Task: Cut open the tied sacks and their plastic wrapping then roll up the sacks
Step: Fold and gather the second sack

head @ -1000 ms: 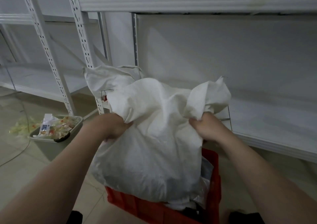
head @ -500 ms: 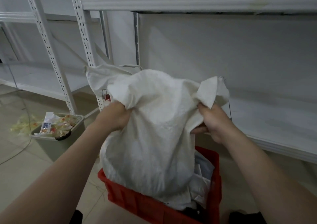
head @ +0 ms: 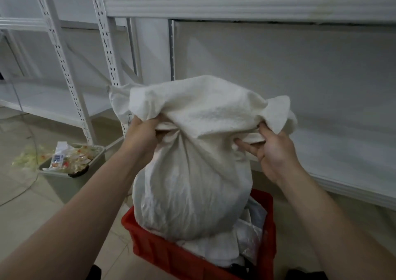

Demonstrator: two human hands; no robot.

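Observation:
A full white woven sack point(head: 192, 194) stands upright in a red plastic crate point(head: 171, 256). Its top cloth is turned over and down like a cuff around the sack's top. My left hand point(head: 141, 138) grips the left side of that folded cloth. My right hand point(head: 272, 151) pinches the right side, thumb on top and fingers under the fold. Crumpled clear plastic wrapping point(head: 252, 230) lies in the crate to the right of the sack. Another white sack point(head: 117, 99) shows partly behind, on the left.
White metal shelving point(head: 342, 151) runs close behind the crate, with perforated uprights point(head: 109, 50) on the left. A grey bin point(head: 64, 181) full of snack packets stands on the tiled floor at the left, with more packets point(head: 25, 159) and a cable beside it.
Both hands have worked the sack's top cloth further over and down, forming a rolled cuff. The sack now stands more upright and narrower in the crate.

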